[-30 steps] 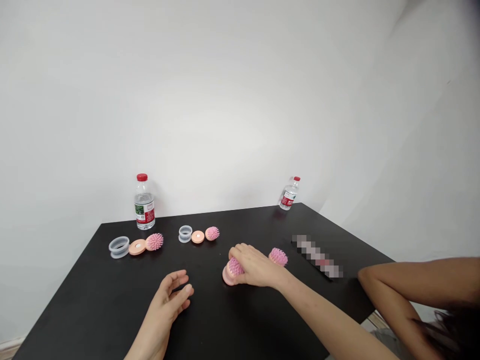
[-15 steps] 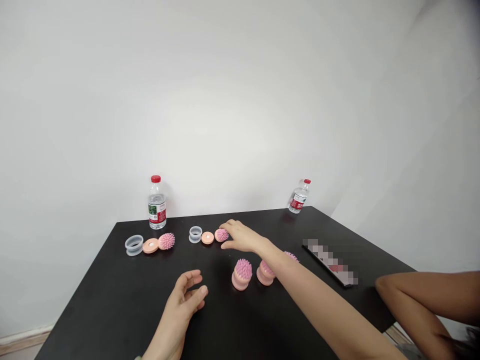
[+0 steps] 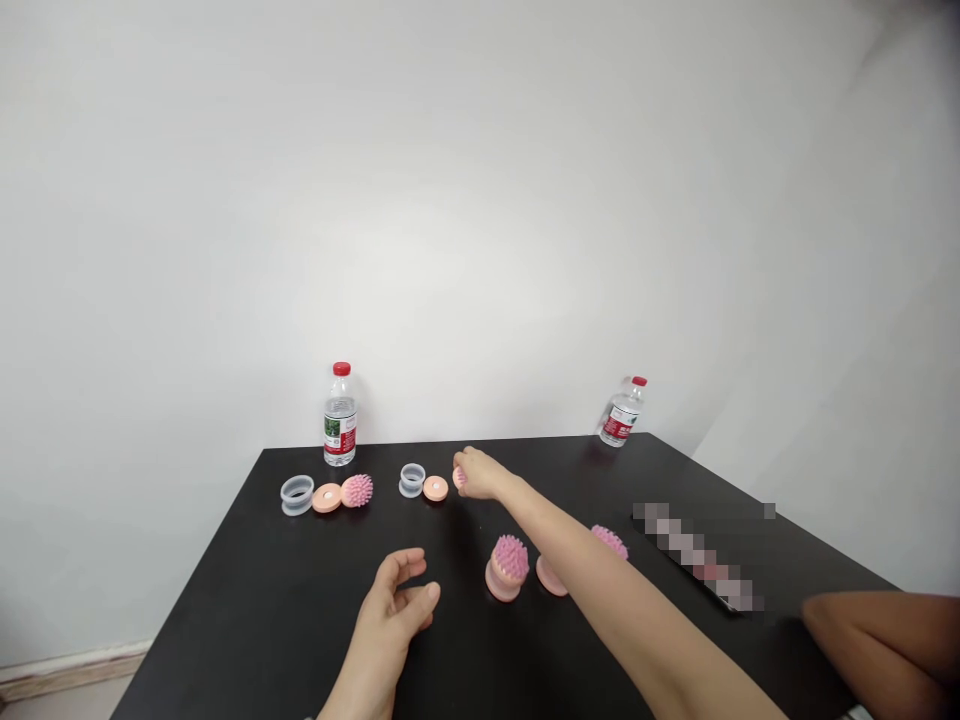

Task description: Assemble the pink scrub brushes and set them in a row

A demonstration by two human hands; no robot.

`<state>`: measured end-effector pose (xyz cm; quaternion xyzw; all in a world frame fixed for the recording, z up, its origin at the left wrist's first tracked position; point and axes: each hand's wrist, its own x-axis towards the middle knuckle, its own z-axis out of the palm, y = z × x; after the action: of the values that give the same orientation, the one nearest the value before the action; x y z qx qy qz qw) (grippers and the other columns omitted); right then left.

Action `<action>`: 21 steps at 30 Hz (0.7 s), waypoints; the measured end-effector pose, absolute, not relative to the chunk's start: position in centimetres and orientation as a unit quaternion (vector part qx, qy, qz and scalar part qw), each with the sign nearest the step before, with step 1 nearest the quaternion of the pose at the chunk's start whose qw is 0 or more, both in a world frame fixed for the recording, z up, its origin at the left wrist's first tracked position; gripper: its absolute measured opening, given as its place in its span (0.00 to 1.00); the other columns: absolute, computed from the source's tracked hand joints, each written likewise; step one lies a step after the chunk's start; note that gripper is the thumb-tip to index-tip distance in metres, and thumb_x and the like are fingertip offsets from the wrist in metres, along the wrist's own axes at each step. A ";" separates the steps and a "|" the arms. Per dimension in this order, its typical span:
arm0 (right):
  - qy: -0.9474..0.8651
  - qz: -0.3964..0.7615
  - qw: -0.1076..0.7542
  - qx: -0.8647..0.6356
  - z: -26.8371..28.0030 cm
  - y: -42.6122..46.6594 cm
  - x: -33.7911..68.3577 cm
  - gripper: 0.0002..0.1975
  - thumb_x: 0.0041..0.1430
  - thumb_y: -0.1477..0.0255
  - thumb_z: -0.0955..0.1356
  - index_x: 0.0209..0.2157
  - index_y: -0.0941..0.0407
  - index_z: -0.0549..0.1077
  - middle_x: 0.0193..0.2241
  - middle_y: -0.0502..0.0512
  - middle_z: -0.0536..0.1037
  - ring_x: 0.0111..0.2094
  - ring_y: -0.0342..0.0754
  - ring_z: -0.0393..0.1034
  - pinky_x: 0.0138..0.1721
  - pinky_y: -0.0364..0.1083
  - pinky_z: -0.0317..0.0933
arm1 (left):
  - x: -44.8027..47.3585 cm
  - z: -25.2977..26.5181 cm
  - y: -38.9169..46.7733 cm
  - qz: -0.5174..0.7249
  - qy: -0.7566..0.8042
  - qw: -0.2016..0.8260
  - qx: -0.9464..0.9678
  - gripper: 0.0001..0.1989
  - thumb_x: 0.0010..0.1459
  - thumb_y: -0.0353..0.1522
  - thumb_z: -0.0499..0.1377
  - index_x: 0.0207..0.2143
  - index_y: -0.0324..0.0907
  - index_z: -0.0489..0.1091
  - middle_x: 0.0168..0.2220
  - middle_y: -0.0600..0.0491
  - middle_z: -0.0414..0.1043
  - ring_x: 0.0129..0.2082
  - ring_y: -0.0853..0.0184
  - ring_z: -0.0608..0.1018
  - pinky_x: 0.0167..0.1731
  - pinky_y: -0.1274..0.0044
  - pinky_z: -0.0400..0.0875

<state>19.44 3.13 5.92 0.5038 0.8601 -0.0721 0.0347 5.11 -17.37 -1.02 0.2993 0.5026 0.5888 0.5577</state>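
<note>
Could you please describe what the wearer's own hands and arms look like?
The left hand and right hand are bare, with no gloves or rings visible. No sleeve shows on either arm within the picture. A tiny sliver at the left wrist, by the bottom edge, is too small to identify.

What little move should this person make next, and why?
I'd probably close the right hand securely on the far brush before lifting: its fingers are at the brush, but their grip is partly hidden. The left hand is open and holds nothing, so the right seems better placed.
</note>
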 end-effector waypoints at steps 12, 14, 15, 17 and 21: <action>0.877 -0.192 0.101 0.429 6.9 -0.7 10.4 0.14 0.68 0.67 0.69 0.53 0.56 0.72 0.51 0.58 0.75 0.47 0.52 0.75 0.46 0.54 0.72 | 4.1 -1.6 -16.5 0.611 0.507 0.533 0.293 0.28 0.43 0.42 0.73 0.46 0.42 0.73 0.54 0.42 0.72 0.48 0.54 0.76 0.42 0.69 0.71; 0.880 -0.193 0.086 0.425 6.7 -1.4 9.7 0.15 0.68 0.67 0.69 0.53 0.55 0.72 0.53 0.58 0.75 0.48 0.53 0.74 0.47 0.54 0.72 | 3.8 -1.4 -16.5 0.623 0.505 0.528 0.279 0.27 0.44 0.41 0.73 0.46 0.42 0.73 0.55 0.41 0.72 0.49 0.53 0.76 0.43 0.68 0.70; 0.884 -0.196 0.072 0.418 6.8 -1.8 9.8 0.15 0.68 0.67 0.69 0.54 0.55 0.72 0.53 0.58 0.74 0.49 0.53 0.74 0.48 0.54 0.71 | 3.7 -1.2 -16.5 0.630 0.503 0.525 0.271 0.27 0.44 0.39 0.73 0.46 0.42 0.72 0.55 0.41 0.71 0.50 0.53 0.75 0.44 0.68 0.70; 0.894 -0.205 0.040 0.398 7.2 -2.9 10.6 0.15 0.68 0.67 0.69 0.53 0.55 0.72 0.53 0.58 0.74 0.49 0.53 0.74 0.48 0.55 0.71 | 3.3 -0.7 -16.6 0.647 0.501 0.517 0.249 0.29 0.44 0.36 0.74 0.48 0.42 0.71 0.58 0.41 0.68 0.54 0.52 0.72 0.49 0.68 0.68; 0.912 -0.230 -0.025 0.338 8.0 -6.3 13.7 0.19 0.59 0.74 0.73 0.52 0.53 0.73 0.53 0.56 0.74 0.50 0.53 0.72 0.51 0.52 0.68 | 2.7 0.4 -16.7 0.691 0.465 0.520 0.192 0.30 0.53 0.38 0.70 0.55 0.49 0.64 0.66 0.47 0.59 0.61 0.56 0.68 0.54 0.71 0.67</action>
<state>13.74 -6.28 8.04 0.3385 0.9120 -0.2304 -0.0252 2.65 -16.67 0.41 0.1923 0.4645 0.6908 0.5197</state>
